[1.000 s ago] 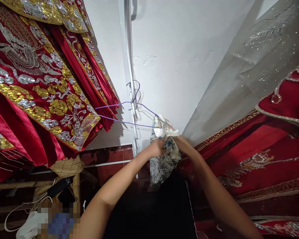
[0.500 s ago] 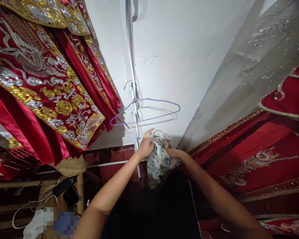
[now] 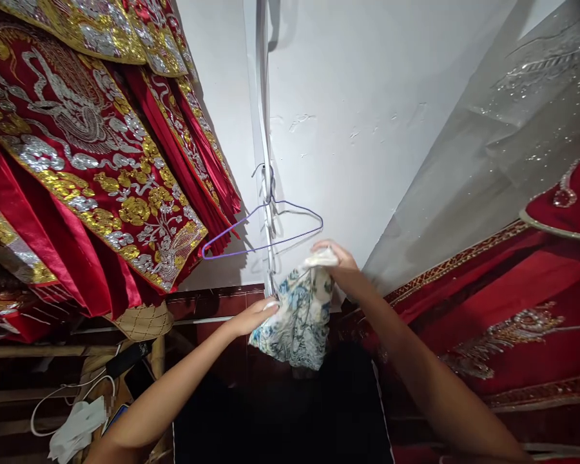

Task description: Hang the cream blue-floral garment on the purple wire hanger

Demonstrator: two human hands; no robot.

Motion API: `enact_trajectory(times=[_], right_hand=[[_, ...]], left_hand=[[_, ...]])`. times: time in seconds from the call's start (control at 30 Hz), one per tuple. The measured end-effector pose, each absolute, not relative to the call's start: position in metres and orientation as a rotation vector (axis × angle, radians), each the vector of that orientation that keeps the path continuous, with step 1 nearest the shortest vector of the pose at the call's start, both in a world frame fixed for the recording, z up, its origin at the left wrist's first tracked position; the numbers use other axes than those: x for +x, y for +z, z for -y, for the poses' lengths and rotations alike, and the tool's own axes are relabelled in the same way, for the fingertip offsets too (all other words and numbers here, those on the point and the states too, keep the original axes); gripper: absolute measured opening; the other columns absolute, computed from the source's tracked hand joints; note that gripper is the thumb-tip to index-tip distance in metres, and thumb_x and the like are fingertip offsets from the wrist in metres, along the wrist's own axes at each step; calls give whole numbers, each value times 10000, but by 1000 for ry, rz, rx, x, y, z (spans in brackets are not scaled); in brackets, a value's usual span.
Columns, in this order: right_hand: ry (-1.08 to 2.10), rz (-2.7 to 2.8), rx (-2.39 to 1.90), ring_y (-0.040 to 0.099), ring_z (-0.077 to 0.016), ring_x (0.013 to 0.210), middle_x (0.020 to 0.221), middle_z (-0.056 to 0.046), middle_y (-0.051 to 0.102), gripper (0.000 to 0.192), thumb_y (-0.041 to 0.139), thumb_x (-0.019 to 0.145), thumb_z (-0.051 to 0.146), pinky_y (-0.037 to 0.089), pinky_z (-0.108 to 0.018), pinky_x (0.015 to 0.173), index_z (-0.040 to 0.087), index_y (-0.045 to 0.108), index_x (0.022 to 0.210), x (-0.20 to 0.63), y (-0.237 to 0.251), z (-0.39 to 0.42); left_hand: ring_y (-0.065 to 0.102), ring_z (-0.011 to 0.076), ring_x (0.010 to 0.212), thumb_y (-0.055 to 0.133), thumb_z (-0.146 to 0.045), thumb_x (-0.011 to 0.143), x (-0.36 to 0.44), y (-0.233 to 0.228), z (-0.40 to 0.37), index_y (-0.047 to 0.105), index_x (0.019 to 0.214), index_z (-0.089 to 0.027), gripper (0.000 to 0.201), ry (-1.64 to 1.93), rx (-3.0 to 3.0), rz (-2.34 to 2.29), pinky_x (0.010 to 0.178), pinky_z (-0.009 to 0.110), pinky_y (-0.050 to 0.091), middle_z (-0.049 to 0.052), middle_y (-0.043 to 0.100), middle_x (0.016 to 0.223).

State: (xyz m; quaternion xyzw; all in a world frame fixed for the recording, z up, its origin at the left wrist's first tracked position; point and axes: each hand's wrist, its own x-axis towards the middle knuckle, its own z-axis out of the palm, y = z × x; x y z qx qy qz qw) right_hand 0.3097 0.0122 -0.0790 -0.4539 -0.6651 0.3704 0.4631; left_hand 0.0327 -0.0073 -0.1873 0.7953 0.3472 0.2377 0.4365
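A small white garment with a blue floral print (image 3: 297, 316) hangs between my hands in the middle of the view. My right hand (image 3: 341, 264) pinches its top edge and holds it up. My left hand (image 3: 256, 314) grips its lower left edge and spreads the cloth out. Just above, an empty purple wire hanger (image 3: 263, 227) dangles from a hook on the white pipe (image 3: 265, 129) in the wall corner. The cloth sits below the hanger's right end, apart from it.
Red robes with gold and silver embroidery (image 3: 91, 161) hang at the left. More red embroidered cloth (image 3: 502, 309) and a sheer glittery sheet (image 3: 507, 122) fill the right. A bamboo rack with a white cable, a phone and white cloth (image 3: 77, 425) is at the lower left.
The garment came off the hanger's right end, which swung free. My left hand dropped to the cloth's lower edge while my right hand lifted the top, so the bunched cloth now hangs spread.
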Motion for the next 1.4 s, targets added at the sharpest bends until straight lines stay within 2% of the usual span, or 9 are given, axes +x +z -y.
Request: enact_trajectory(times=[0.13, 0.33, 0.47, 0.6, 0.8, 1.03, 1.2, 1.3, 1.4], right_hand=[[822, 1571, -1039, 607, -184, 819, 1061, -53, 668, 482, 520, 827, 281, 492, -291, 765, 208, 567, 1301, 286, -71, -57], [899, 1774, -1184, 644, -271, 1022, 1067, -76, 737, 308, 527, 857, 363, 477, -375, 946, 193, 714, 1034, 255, -113, -99], [811, 1724, -1215, 662, -258, 876, 897, -51, 746, 229, 553, 797, 332, 507, -346, 803, 178, 709, 859, 265, -135, -97], [803, 1644, -1264, 672, -261, 836, 880, -68, 751, 236, 571, 784, 349, 503, -324, 712, 163, 708, 832, 279, -129, -86], [802, 1620, -1313, 693, -279, 884, 904, -74, 765, 214, 598, 776, 333, 515, -333, 728, 165, 726, 813, 284, -115, -70], [946, 1652, -1288, 710, -280, 919, 976, -61, 775, 263, 597, 822, 349, 547, -331, 723, 187, 751, 961, 263, -116, -54], [974, 1725, -1114, 695, -266, 1003, 1070, -65, 760, 310, 602, 824, 275, 557, -337, 856, 183, 741, 1084, 242, -106, -35], [856, 1696, -1032, 608, -232, 1211, 1350, -35, 647, 632, 588, 764, 137, 482, -302, 1009, 258, 576, 1385, 250, -99, -23], [589, 1458, -1106, 680, -213, 1042, 1282, -69, 679, 905, 609, 710, 98, 533, -306, 904, 263, 331, 1555, 284, -88, -26]], left_hand=[[658, 265, 1006, 470, -520, 970, -5, -165, 26, 641, 1197, -169, 451, 423, 2087, -982, 889, 346, 511, 88, 715, 1109], [667, 271, 745, 379, -477, 995, -66, -134, 26, 696, 889, -173, 452, 222, 2343, -1498, 762, 365, 504, 115, 716, 810], [656, 298, 1081, 413, -358, 983, -87, -116, 26, 710, 862, -167, 373, 354, 2469, -1515, 998, 420, 479, 152, 708, 1157], [446, 301, 1388, 399, -314, 974, -81, -84, 11, 696, 883, -148, 352, 657, 2569, -1576, 1183, 475, 340, 135, 482, 1499], [511, 307, 1317, 432, -410, 948, -59, -46, -39, 644, 764, -158, 377, 719, 2566, -1487, 1151, 485, 393, 148, 580, 1374], [413, 319, 1397, 439, -316, 972, -25, -30, -59, 617, 844, -164, 267, 1017, 2772, -1606, 1184, 574, 266, 153, 506, 1461], [574, 259, 1167, 430, -243, 976, -10, -25, -73, 624, 1080, -169, 231, 1099, 2713, -1466, 1017, 426, 463, 130, 624, 1279], [603, 230, 1001, 420, -201, 976, -6, -32, -80, 625, 1107, -192, 244, 1234, 2635, -1390, 941, 386, 483, 88, 678, 1093], [570, 241, 1009, 439, -206, 972, -8, -38, -84, 654, 1021, -194, 221, 1348, 2613, -1396, 945, 403, 468, 99, 652, 1063]])
